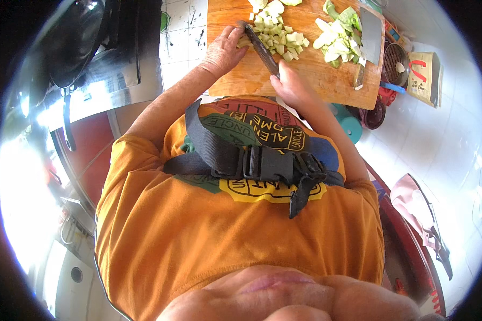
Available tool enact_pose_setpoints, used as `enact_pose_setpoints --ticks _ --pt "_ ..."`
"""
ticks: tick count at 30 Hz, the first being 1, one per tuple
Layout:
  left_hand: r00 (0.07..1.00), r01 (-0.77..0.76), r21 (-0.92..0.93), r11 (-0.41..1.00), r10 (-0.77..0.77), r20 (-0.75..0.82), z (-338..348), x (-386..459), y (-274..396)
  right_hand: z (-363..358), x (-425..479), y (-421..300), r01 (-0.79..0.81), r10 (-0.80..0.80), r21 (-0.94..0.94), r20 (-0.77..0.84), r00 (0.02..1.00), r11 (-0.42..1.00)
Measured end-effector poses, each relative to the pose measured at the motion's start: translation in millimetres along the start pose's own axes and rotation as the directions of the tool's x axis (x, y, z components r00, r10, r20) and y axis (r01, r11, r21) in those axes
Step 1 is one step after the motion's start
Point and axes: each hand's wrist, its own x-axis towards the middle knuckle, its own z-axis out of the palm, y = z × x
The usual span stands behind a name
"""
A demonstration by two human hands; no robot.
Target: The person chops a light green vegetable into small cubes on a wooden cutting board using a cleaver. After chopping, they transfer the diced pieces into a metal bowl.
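Note:
My right hand point(291, 84) grips the near end of a dark knife point(261, 50), which slants up and left across the wooden cutting board point(241, 84). Beside the knife's far end, my left hand point(226, 50) lies on the board's left part with its fingers pointing forward; whether it holds a small piece is hidden. Small pale green vegetable cubes point(279, 38) are heaped just right of the knife. Farther right lies a pile of larger green slices and peelings point(339, 38). A cleaver point(370, 38) rests along the board's right edge, its handle towards me.
To the left stands a stove top point(148, 72) with a black wok point(70, 44). Right of the board are a round metal container point(394, 60), a printed paper bag point(423, 78), a blue-handled item point(393, 87), a dark red bowl point(374, 114) and a teal round object point(347, 124).

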Motion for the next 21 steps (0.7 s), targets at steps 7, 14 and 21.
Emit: enact_pose_setpoints --ticks 7,14,21 --pt "0.997 0.043 -0.116 0.992 -0.051 -0.064 0.0 -3.0 2.4 21.0 5.7 22.6 0.114 -0.073 0.193 -0.209 0.975 0.975" --pt "0.994 0.068 -0.143 0.987 -0.079 -0.075 2.5 -8.7 -5.6 -8.6 -20.1 -1.1 0.089 -0.084 0.104 -0.052 0.995 0.991" --pt "0.996 0.021 -0.149 0.989 -0.034 -0.084 4.8 -3.0 -6.7 -7.1 -10.7 -3.9 0.039 -0.041 0.063 0.023 0.999 0.997"
